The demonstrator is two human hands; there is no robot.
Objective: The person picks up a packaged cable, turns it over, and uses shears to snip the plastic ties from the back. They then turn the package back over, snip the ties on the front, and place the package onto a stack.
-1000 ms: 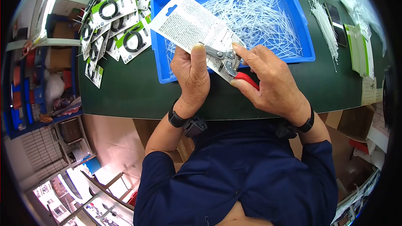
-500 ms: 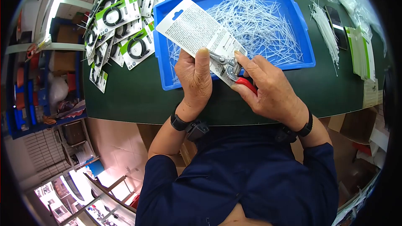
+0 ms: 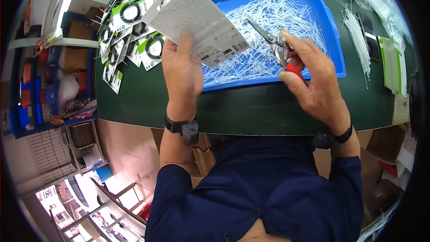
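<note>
In my left hand (image 3: 181,74) is a printed cardboard package card (image 3: 197,18) with a hang hole, its barcode end pointing right. The thumb lies across the card; the far fingers are hidden behind it. My right hand (image 3: 316,78) is closed around spring-loaded snips (image 3: 277,47) with red handles. Their pointed metal blades aim up and left, apart from the card. Beneath both lies a blue tray (image 3: 339,58) holding a heap of thin white plastic strips (image 3: 286,22).
Green-and-white packages with coiled black cables (image 3: 130,12) are piled at the left of the dark green table (image 3: 242,112). On the right lie a bundle of white cable ties (image 3: 358,45), a phone (image 3: 369,33), a stack of cards (image 3: 392,65) and clear plastic bags (image 3: 380,2).
My left hand has moved left and raised the card, tilting it. The snips have come away from the card as my right hand moved right.
</note>
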